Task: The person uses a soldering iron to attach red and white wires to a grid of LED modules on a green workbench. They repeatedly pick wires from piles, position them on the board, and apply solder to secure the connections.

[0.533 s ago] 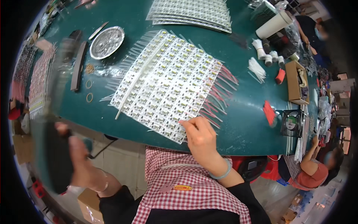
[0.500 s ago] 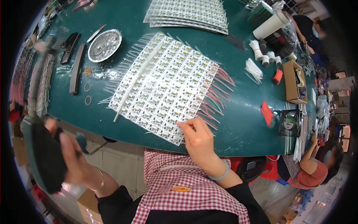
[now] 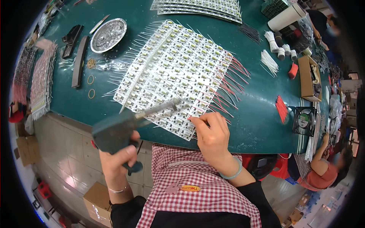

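My left hand (image 3: 121,157) is wrapped round the grip of a dark soldering gun (image 3: 114,131), blurred by motion. Its long metal nozzle (image 3: 157,108) reaches over the near part of a white circuit board panel (image 3: 167,72) covered with rows of small components. At the panel's near right edge, my right hand (image 3: 215,133) is closed in a pinch, with a bit of red wire showing at the fingertips. Red and white wires (image 3: 232,85) stick out along that right edge, and pale wires (image 3: 138,43) along the left. A pale strip (image 3: 146,70) lies across the panel.
Stacked panels (image 3: 197,8) lie at the far edge. A metal bowl (image 3: 108,36), dark bar (image 3: 78,62) and rubber bands (image 3: 91,64) are to the left. White wires (image 3: 268,62), red wires (image 3: 281,108), a cardboard box (image 3: 306,78) and small fan (image 3: 304,121) are on the right; co-workers sit beyond.
My left hand has swung the soldering gun from the far left in over the panel. My right hand stays pinched at the panel's edge, while the whole view has shifted slightly.
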A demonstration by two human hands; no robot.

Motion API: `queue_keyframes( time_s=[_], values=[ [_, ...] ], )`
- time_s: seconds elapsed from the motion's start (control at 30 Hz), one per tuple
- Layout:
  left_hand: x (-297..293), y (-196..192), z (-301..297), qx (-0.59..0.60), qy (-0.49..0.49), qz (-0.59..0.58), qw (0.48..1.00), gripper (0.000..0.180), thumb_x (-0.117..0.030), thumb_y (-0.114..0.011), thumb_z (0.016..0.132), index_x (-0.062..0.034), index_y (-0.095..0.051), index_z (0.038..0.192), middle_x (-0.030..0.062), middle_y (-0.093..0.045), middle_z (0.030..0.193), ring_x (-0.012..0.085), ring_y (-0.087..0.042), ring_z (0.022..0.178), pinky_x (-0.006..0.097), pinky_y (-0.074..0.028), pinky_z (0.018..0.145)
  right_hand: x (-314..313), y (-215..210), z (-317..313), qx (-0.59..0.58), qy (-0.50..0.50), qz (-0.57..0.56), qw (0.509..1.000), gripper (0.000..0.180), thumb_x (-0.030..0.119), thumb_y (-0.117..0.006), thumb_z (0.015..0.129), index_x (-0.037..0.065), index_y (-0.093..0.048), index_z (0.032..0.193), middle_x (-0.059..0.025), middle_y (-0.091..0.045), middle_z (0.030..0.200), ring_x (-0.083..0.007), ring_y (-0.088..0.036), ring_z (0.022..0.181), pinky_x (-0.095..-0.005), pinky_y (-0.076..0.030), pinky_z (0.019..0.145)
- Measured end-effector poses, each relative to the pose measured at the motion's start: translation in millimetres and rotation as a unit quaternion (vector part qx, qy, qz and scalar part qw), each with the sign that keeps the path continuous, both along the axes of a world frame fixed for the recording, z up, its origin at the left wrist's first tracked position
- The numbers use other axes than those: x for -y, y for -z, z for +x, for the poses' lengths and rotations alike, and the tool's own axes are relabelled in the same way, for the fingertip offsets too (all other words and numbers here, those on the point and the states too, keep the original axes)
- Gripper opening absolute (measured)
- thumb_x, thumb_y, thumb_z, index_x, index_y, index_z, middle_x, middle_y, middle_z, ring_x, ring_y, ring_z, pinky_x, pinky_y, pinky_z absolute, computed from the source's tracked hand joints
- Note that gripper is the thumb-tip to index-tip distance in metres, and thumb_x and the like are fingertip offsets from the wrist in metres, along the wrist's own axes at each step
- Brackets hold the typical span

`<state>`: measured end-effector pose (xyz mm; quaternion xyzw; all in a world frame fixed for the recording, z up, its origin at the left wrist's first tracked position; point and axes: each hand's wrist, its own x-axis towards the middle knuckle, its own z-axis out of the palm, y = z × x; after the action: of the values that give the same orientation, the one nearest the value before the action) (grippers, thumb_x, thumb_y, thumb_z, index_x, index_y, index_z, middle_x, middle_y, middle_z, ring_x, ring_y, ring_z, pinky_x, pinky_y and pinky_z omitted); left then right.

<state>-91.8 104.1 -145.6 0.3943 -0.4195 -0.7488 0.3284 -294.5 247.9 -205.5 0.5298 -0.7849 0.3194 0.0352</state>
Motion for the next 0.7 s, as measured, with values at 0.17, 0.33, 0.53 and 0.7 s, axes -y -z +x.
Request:
queue_keyframes(
  time_s=[0.17, 0.33, 0.53, 0.7],
  values=[
    [-31, 27, 26, 0.011, 0.012, 0.048, 0.999, 0.06, 0.01, -0.071, 0.073, 0.0045, -0.055, 0.13, 0.0178, -0.067, 0.109, 0.013, -0.057, 0.059, 0.024, -0.044, 0.048, -25, -15, -5, -0.006, 0.003, 0.022, 1.0, 0.021, 0.001, -0.072, 0.075, 0.006, -0.074, 0.096, -0.0043, -0.059, 0.082, -0.0222, -0.058, 0.076, -0.0375, -0.044, 0.07],
    [-49, 32, 29, 0.05, -0.009, 0.049, 0.997, 0.058, 0.008, -0.073, 0.072, 0.0043, -0.056, 0.128, 0.0161, -0.066, 0.107, 0.0125, -0.056, 0.061, 0.024, -0.043, 0.048, -43, -47, -4, 0.019, 0.018, 0.009, 1.0, 0.027, -0.004, -0.074, 0.071, 0.004, -0.074, 0.098, -0.0046, -0.06, 0.079, -0.0233, -0.059, 0.071, -0.0356, -0.044, 0.062],
    [-63, 36, 39, 0.175, 0.014, -0.03, 0.984, 0.049, 0.006, -0.072, 0.071, 0.0055, -0.061, 0.119, 0.0127, -0.064, 0.098, 0.0107, -0.051, 0.057, 0.023, -0.04, 0.047, -17, -19, 5, 0.038, -0.035, -0.051, 0.997, 0.028, -0.004, -0.073, 0.073, 0.005, -0.074, 0.1, -0.0054, -0.058, 0.079, -0.022, -0.058, 0.068, -0.0341, -0.046, 0.059],
    [-73, 46, 46, 0.224, 0.037, -0.115, 0.967, 0.042, 0.005, -0.076, 0.075, 0.0039, -0.065, 0.116, 0.0074, -0.066, 0.094, 0.0082, -0.053, 0.059, 0.021, -0.04, 0.05, -10, 13, 13, 0.057, -0.02, -0.037, 0.997, 0.029, -0.001, -0.073, 0.075, 0.008, -0.075, 0.103, -0.0051, -0.057, 0.081, -0.0214, -0.058, 0.069, -0.0335, -0.047, 0.059]
  ],
)
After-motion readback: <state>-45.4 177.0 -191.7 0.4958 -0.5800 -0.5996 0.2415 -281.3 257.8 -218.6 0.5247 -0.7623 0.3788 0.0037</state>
